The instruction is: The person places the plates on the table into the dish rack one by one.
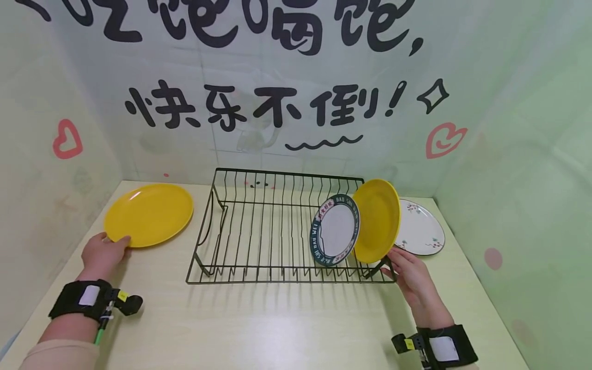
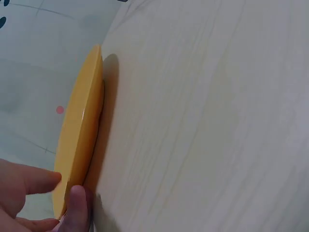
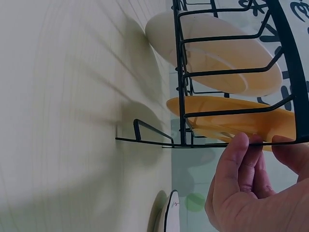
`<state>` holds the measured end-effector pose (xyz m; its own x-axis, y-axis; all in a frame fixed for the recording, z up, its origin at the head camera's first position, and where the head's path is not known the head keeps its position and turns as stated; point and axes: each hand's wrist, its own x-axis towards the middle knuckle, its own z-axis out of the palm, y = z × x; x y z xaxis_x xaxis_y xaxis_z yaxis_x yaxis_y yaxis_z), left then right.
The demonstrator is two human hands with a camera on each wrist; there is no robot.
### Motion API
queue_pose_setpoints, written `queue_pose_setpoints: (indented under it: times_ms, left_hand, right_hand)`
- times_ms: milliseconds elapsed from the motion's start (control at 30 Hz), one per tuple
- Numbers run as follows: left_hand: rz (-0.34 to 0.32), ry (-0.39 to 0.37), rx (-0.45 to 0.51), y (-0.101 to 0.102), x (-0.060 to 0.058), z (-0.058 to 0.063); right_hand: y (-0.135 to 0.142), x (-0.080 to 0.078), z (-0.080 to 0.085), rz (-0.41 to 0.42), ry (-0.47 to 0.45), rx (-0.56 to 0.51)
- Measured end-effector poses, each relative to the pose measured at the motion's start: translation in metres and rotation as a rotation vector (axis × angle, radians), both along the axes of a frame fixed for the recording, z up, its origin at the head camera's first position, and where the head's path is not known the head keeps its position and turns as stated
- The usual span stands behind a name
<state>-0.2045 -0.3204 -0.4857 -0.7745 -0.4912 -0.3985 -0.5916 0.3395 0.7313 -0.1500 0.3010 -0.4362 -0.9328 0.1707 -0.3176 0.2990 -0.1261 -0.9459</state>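
A yellow plate (image 1: 149, 215) lies at the left of the table, and my left hand (image 1: 103, 254) pinches its near-left rim. The left wrist view shows the thumb and fingers on either side of that plate's edge (image 2: 79, 130). In the black wire dish rack (image 1: 259, 267), a second yellow plate (image 1: 376, 221) stands on edge at the right end. My right hand (image 1: 413, 275) is at the lower right of this plate, its fingertips on the rim beside the rack's end wire. A white plate with a dark lettered border (image 1: 339, 231) stands just left of it in the rack.
A white plate with small floral prints (image 1: 421, 226) lies right of the rack, partly hidden by the racked yellow plate. Printed cloth walls (image 1: 277, 154) enclose the table (image 1: 277, 324) at the back and both sides.
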Motion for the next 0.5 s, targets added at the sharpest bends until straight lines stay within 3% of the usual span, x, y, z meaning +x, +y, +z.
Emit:
queue_pose_setpoints:
  times_ms: [267, 500]
  left_hand:
    - [0.102, -0.026, 0.213, 0.000, -0.006, 0.000]
    - [0.170, 0.029, 0.396, 0.009, -0.004, 0.004]
  right_hand:
    - [-0.001, 0.000, -0.002, 0.002, -0.004, 0.013]
    - [-0.001, -0.001, -0.002, -0.006, -0.008, 0.013]
